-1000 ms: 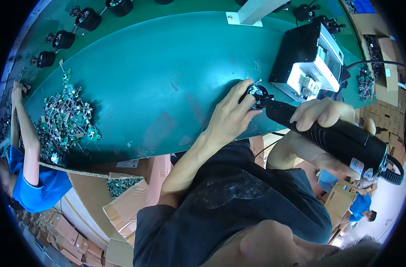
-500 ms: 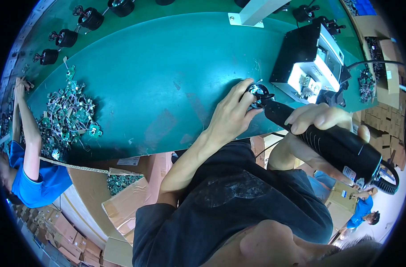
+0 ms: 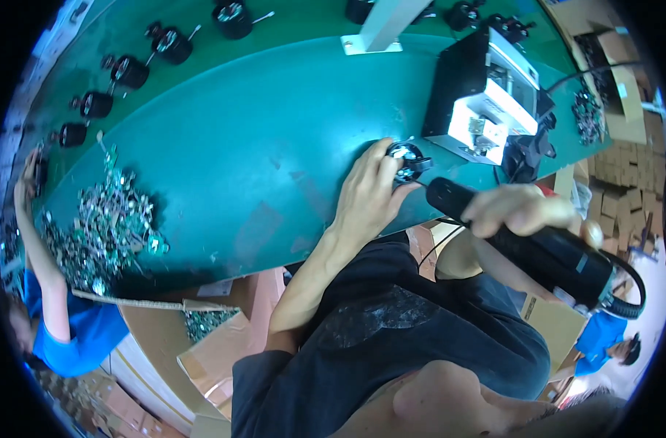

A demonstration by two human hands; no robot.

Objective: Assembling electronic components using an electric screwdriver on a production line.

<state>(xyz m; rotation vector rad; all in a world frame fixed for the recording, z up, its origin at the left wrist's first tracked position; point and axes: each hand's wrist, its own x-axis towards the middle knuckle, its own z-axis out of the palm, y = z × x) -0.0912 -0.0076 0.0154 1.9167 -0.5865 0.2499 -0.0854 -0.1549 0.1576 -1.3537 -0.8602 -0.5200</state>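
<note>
My left hand (image 3: 369, 186) is closed around a small round black housing (image 3: 423, 165) with shiny parts inside, held against the green tabletop (image 3: 275, 131). Part of the housing is hidden by my fingers. In my right hand (image 3: 519, 212) is a thick black electric screwdriver (image 3: 555, 255), gripped around its body and tilted toward the housing. Its thin bit points at the housing's near side; whether the two touch I cannot tell. A cord loops from the screwdriver's rear end.
A lit black-and-white machine (image 3: 482, 102) stands right of my hands. A pile of small circuit boards with wires (image 3: 110, 226) lies at left, near a co-worker's arm (image 3: 45, 255). Black round units (image 3: 172, 45) line the far strip. An open carton (image 3: 158, 328) stands below the table edge.
The whole view has shifted a little. The screwdriver's nose now sits slightly farther from the housing. The black units on the far strip have moved rightward. My left hand keeps its hold.
</note>
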